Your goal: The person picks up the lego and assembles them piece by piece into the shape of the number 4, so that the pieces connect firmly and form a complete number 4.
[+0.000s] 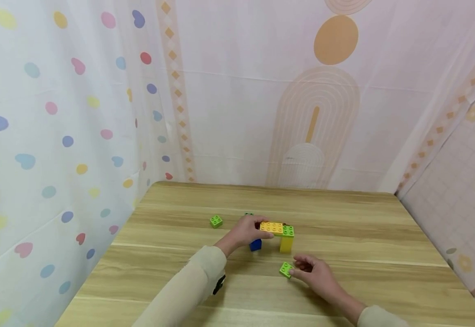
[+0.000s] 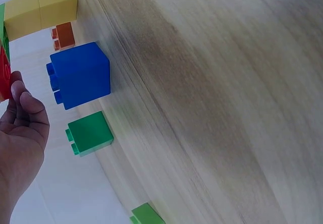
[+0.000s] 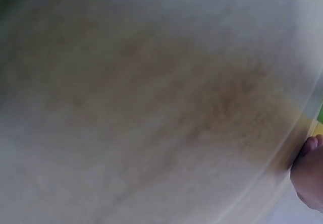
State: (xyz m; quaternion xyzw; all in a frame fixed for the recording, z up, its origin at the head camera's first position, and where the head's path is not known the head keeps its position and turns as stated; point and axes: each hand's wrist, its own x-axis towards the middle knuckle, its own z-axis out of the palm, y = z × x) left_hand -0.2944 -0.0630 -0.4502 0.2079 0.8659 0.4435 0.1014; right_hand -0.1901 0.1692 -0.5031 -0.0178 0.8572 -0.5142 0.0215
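Observation:
My left hand point(image 1: 245, 232) grips the left end of a joined brick piece. A yellow-orange brick point(image 1: 272, 227) and a light green brick point(image 1: 288, 230) form its top, over a yellow column point(image 1: 286, 245) at the right end. In the left wrist view, its fingers touch a red brick point(image 2: 4, 77) of that piece. A blue brick point(image 2: 83, 77) stands on the table below this hand. Near the front, my right hand point(image 1: 318, 278) pinches a loose light green brick point(image 1: 286, 270) by its right edge; the right wrist view barely shows this hand.
A darker green brick point(image 2: 91, 133) and a small orange brick point(image 2: 64, 36) stand on either side of the blue one. Another light green brick point(image 1: 216, 221) lies farther left on the wooden table point(image 1: 343, 218). Patterned curtains point(image 1: 229, 113) hang behind and beside the table.

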